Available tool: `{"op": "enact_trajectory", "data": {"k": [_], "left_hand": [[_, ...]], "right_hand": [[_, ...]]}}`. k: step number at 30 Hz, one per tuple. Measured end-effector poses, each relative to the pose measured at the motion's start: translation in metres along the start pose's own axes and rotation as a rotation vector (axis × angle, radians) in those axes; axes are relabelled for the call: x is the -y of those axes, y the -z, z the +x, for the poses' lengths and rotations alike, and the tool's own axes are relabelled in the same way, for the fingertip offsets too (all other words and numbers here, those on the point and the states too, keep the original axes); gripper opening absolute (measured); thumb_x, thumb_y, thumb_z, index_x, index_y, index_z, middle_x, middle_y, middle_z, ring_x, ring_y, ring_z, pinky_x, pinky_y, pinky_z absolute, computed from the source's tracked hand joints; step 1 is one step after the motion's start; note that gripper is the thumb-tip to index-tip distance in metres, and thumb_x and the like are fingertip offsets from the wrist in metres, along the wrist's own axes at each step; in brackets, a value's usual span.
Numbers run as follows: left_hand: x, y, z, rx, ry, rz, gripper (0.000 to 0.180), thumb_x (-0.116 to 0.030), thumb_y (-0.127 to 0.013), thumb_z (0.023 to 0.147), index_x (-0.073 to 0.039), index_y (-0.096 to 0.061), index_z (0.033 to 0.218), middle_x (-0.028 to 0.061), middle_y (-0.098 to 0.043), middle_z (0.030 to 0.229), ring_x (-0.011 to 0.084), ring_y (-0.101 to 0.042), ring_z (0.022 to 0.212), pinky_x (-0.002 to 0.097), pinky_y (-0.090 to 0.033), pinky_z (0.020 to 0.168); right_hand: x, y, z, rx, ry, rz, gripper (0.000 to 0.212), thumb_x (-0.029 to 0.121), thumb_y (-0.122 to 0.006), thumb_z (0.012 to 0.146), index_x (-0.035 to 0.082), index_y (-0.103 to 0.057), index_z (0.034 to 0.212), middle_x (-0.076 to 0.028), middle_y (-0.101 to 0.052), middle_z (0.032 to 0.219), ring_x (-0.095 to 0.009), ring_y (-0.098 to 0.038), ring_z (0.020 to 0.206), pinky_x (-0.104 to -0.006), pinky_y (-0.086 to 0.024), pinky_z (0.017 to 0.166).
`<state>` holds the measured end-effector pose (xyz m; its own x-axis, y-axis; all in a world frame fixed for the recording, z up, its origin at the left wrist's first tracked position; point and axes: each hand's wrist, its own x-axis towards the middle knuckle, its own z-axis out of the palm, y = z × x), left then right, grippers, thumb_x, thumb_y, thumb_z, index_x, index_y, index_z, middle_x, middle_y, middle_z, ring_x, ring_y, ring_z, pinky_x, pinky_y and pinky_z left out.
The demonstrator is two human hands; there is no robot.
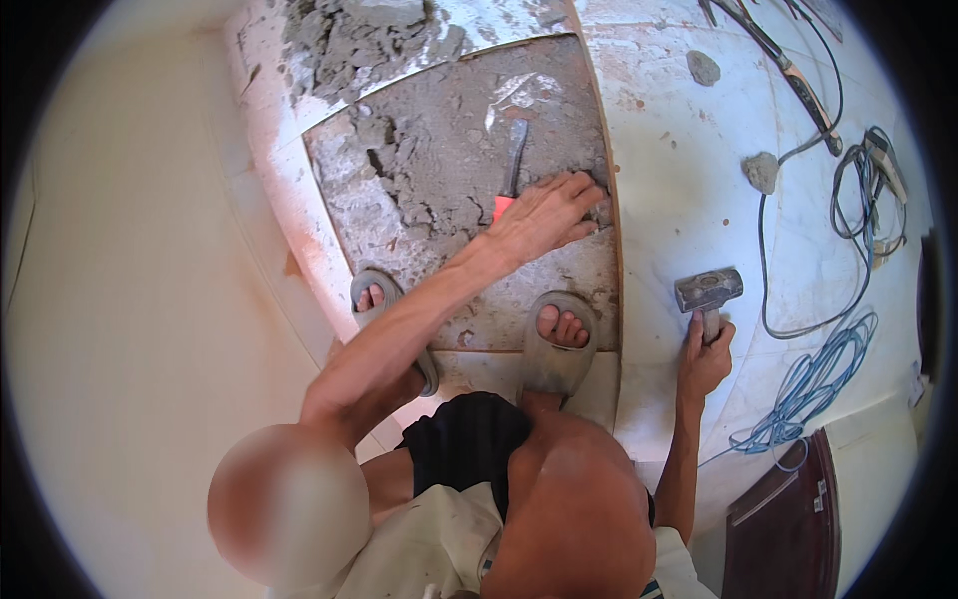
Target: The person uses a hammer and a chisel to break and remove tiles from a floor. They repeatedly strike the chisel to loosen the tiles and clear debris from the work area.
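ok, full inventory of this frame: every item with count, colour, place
grey mortar bed: one, grey, in the square floor opening
red-handled chisel: one, metal with red grip, lying on the mortar by the left hand
steel-headed club hammer: one, grey, on the white floor at right
mortar lumps: two, grey, on the white tiled floor
blue cable: one bundle, blue, lower right
dark cable: one, dark, looped at right
grey slippers: two, grey, on the feet
left hand: flat on the mortar
right hand: around the hammer handle
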<state>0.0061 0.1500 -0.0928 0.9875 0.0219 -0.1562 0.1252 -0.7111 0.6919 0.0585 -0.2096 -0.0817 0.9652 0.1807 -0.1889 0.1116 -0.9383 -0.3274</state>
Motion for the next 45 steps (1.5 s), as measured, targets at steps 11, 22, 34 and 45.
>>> {"op": "enact_trajectory", "data": {"k": [11,22,34,45], "left_hand": [[-0.006,-0.032,0.001,-0.200,0.280,-0.261,0.024,-0.015,-0.079,0.085,-0.003,-0.073,0.106,0.0146,-0.062,0.091,0.0359,-0.060,0.091,0.0459,-0.049,0.078],[0.028,-0.014,0.011,-0.089,0.029,-0.260,0.031,-0.024,-0.083,0.081,-0.002,-0.071,0.099,0.0150,-0.067,0.095,0.0364,-0.064,0.090,0.0449,-0.051,0.078],[0.023,-0.009,0.023,0.130,0.178,-0.340,0.044,-0.031,-0.088,0.076,0.003,-0.071,0.098,0.0161,-0.072,0.084,0.0321,-0.069,0.077,0.0449,-0.053,0.072],[0.031,-0.001,0.032,0.179,0.065,-0.139,0.043,-0.037,-0.088,0.076,-0.001,-0.071,0.093,0.0111,-0.065,0.089,0.0308,-0.063,0.087,0.0432,-0.050,0.073]], "right_hand": [[0.016,-0.018,-0.006,-0.152,-0.204,-0.174,0.047,0.051,-0.075,0.088,0.010,-0.063,0.108,-0.017,-0.072,0.081,-0.039,-0.070,0.073,-0.0481,-0.053,0.065],[0.011,-0.040,-0.014,-0.294,-0.295,-0.268,0.054,0.062,-0.069,0.082,0.014,-0.065,0.105,-0.015,-0.072,0.080,-0.040,-0.069,0.067,-0.0488,-0.053,0.061],[0.001,-0.039,-0.008,-0.237,-0.278,-0.283,0.060,0.066,-0.073,0.080,0.016,-0.063,0.112,-0.014,-0.074,0.079,-0.038,-0.071,0.069,-0.0473,-0.054,0.062],[-0.002,-0.043,-0.015,-0.288,-0.244,-0.260,0.057,0.062,-0.078,0.077,0.018,-0.066,0.111,-0.013,-0.074,0.080,-0.038,-0.072,0.071,-0.0461,-0.055,0.063]]}}
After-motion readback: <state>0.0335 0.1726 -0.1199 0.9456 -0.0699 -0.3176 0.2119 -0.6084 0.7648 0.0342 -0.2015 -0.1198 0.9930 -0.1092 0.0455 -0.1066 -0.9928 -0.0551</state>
